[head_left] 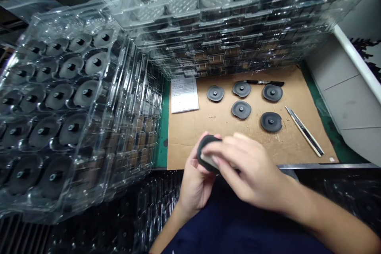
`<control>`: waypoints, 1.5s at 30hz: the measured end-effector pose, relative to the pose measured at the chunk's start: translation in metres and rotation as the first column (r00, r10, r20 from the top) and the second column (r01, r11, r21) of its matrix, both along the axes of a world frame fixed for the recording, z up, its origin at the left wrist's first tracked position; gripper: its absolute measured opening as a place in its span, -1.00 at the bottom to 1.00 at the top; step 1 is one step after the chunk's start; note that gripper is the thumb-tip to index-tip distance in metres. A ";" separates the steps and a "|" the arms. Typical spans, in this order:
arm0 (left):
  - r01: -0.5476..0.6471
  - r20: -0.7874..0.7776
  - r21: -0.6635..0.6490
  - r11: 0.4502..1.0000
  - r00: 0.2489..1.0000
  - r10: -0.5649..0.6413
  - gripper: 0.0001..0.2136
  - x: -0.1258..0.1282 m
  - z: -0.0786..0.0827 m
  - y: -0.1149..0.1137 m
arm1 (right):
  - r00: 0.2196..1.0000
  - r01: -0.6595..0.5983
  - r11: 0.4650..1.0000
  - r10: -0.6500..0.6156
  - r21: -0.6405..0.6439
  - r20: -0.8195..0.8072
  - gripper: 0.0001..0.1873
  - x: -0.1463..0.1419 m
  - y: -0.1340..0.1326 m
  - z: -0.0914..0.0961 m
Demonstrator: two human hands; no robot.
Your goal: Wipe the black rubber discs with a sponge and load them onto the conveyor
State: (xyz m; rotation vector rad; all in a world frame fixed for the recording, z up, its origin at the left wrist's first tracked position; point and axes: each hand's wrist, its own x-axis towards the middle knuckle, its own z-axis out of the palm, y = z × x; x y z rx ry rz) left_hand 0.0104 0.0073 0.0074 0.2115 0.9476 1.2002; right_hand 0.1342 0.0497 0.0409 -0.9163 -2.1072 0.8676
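Observation:
My left hand grips a black round rubber disc from below, just above the near edge of the cardboard sheet. My right hand lies over the disc from the right, its fingers pressed on the disc's face and hiding most of it. Several more black discs lie flat in two rows on the cardboard beyond my hands.
A stack of clear plastic trays full of black discs stands at the left; another tall stack stands at the back. A paper slip, a black pen and a craft knife lie on the cardboard. A grey wall rises at the right.

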 end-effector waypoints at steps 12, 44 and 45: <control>0.076 0.093 0.030 0.997 0.993 -0.078 -0.48 -0.009 -0.001 0.005 | 0.985 0.104 0.984 -0.122 0.146 0.119 -0.68 0.040 -0.001 -0.014; 0.080 0.025 -0.053 0.995 0.997 -0.078 -0.41 -0.009 -0.007 -0.013 | 0.970 0.143 0.989 -0.135 -0.027 0.201 -0.71 0.024 -0.007 -0.002; 0.054 0.022 -0.057 0.997 0.998 -0.053 -0.43 -0.009 -0.009 -0.014 | 0.967 0.118 0.992 -0.105 -0.045 0.232 -0.71 0.022 -0.004 -0.003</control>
